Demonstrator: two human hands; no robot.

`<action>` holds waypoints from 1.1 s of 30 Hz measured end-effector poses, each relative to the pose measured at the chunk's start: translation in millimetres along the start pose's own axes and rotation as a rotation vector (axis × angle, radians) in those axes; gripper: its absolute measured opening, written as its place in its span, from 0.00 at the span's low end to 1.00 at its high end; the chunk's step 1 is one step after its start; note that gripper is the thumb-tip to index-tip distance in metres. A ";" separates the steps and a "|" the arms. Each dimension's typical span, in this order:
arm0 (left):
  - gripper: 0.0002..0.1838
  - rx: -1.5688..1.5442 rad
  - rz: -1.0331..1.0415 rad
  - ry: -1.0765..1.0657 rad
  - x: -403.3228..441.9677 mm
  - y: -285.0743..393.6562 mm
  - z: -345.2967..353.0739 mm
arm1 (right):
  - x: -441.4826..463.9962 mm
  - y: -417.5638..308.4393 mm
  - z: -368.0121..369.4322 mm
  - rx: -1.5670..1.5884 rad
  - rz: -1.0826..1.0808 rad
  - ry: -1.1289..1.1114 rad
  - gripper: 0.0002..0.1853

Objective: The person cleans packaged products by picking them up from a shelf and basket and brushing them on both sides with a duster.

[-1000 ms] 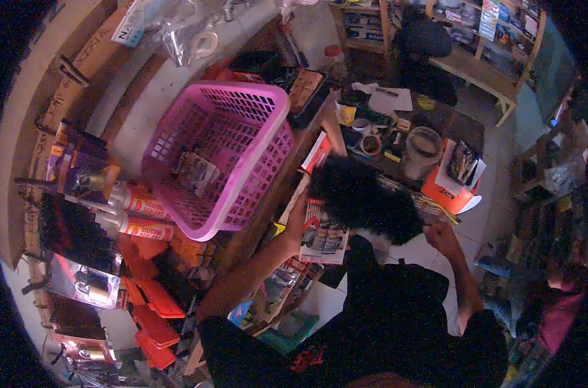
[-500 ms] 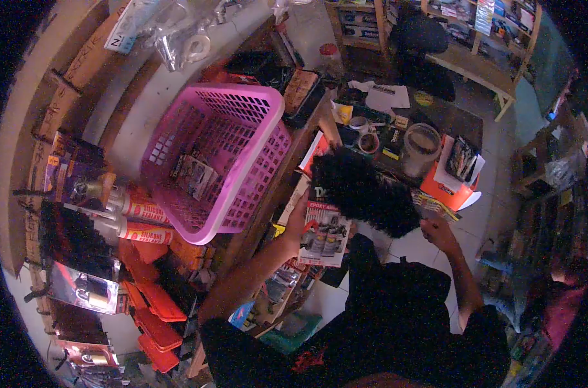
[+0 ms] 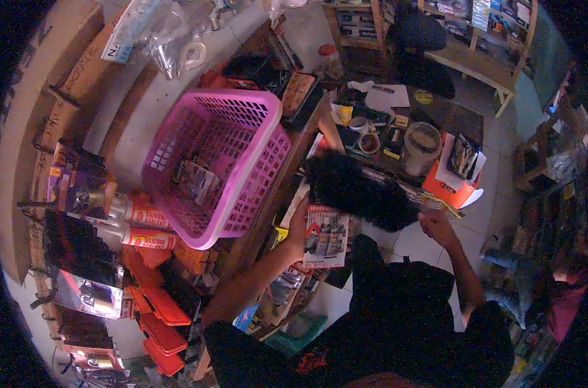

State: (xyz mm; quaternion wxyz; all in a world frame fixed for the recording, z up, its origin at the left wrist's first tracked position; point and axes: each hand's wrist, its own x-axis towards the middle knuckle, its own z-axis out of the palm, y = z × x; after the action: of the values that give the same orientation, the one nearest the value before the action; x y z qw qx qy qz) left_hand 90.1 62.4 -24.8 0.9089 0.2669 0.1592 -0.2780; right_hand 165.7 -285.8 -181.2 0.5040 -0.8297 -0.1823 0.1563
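My left hand (image 3: 297,234) is closed on the left edge of a flat retail pack, an epoxy pack (image 3: 326,240) with a picture of two tubes on its front. In my right hand (image 3: 436,227), fingers curled, is the end of a fluffy black duster (image 3: 365,195). The duster's fibres lie across the pack's top and hide that part. To the left of the pack, a pink plastic basket (image 3: 250,174) rests on its side or at a tilt, with a few small packs (image 3: 198,183) inside.
Silicone sealant tubes (image 3: 148,238) and orange tools or cases (image 3: 161,323) are at the left, near hanging packs (image 3: 87,294). Beyond the duster, a low table holds a clear tub (image 3: 421,150), tape rolls (image 3: 368,143) and an orange box (image 3: 444,184). A wooden bench (image 3: 475,74) stands farther back.
The duster has shifted slightly left and now covers more of the epoxy pack's top. My right hand has moved a little up and left with it.
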 end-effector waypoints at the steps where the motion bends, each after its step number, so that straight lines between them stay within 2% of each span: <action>1: 0.33 -0.029 -0.014 -0.088 0.3 0.2 -2.8 | -0.4 -6.5 -2.9 0.082 0.121 0.010 0.29; 2: 0.35 -0.060 0.019 -0.208 6.4 -1.2 -13.4 | -1.1 -14.3 -5.6 0.165 0.242 0.020 0.29; 5: 0.38 0.169 0.173 0.181 9.0 -3.4 -14.5 | -5.2 -28.6 -15.0 0.271 0.200 -0.177 0.29; 7: 0.35 -0.164 0.105 -0.296 16.5 -4.3 -31.9 | -10.6 -35.1 -16.8 0.281 0.222 -0.320 0.30; 9: 0.32 0.269 0.268 -0.406 17.7 -7.7 -47.0 | -15.7 -34.0 -11.5 0.268 0.227 -0.430 0.30; 10: 0.30 0.865 0.453 -0.248 14.3 -10.7 -52.2 | -17.6 -30.0 -5.6 0.261 0.212 -0.465 0.30; 11: 0.28 1.203 0.558 -0.153 12.5 -12.1 -57.1 | -20.1 -27.9 -1.4 0.254 0.197 -0.500 0.30; 12: 0.26 1.537 0.652 -0.027 10.0 -12.4 -56.7 | -23.4 -29.8 2.5 0.268 0.178 -0.466 0.30; 13: 0.25 1.618 0.680 0.003 7.4 -11.8 -54.3 | -26.9 -33.4 7.6 0.284 0.160 -0.431 0.31; 15: 0.22 1.470 0.564 0.090 2.5 -9.2 -55.5 | -29.1 -34.5 11.7 0.270 0.170 -0.380 0.31; 16: 0.21 1.238 0.423 0.142 0.3 -7.4 -57.9 | -29.0 -31.9 12.6 0.241 0.198 -0.363 0.31; 18: 0.18 0.879 0.356 0.147 2.0 -8.8 -54.9 | -28.1 -32.0 10.3 0.195 0.234 -0.359 0.31; 20: 0.15 0.621 0.410 0.092 9.6 -12.4 -32.7 | -26.8 -37.0 2.9 0.163 0.251 -0.383 0.31; 22: 0.13 0.351 0.311 0.099 16.0 -12.6 -25.4 | -26.0 -26.4 -3.3 0.016 -0.018 -0.341 0.30; 23: 0.13 0.215 0.224 0.117 17.0 -12.3 -24.6 | -26.1 -22.0 -7.0 0.042 -0.014 -0.324 0.30; 24: 0.13 0.231 0.227 0.148 17.2 -11.6 -26.0 | -25.7 -22.1 -11.0 0.069 -0.011 -0.307 0.30; 26: 0.15 0.264 0.234 0.212 16.8 -9.8 -31.9 | -28.5 -23.6 -21.9 0.319 0.275 -0.277 0.30; 29: 0.17 0.340 0.246 0.245 15.8 -5.8 -36.0 | -30.2 -46.4 -32.2 0.270 0.275 -0.274 0.29; 31: 0.20 0.249 0.285 0.150 15.5 -6.8 -32.4 | -28.6 -15.6 -27.1 -0.057 -0.066 -0.331 0.29; 33: 0.25 0.108 0.284 0.090 14.6 -6.8 -28.4 | -30.2 -20.8 -27.0 -0.140 -0.024 -0.351 0.28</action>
State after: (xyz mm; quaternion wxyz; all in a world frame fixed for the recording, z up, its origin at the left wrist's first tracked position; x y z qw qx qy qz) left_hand 93.7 67.8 -56.8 0.9154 0.3475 0.1453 -0.1423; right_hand 147.9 -311.9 -148.4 0.4074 -0.8205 -0.2877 0.2794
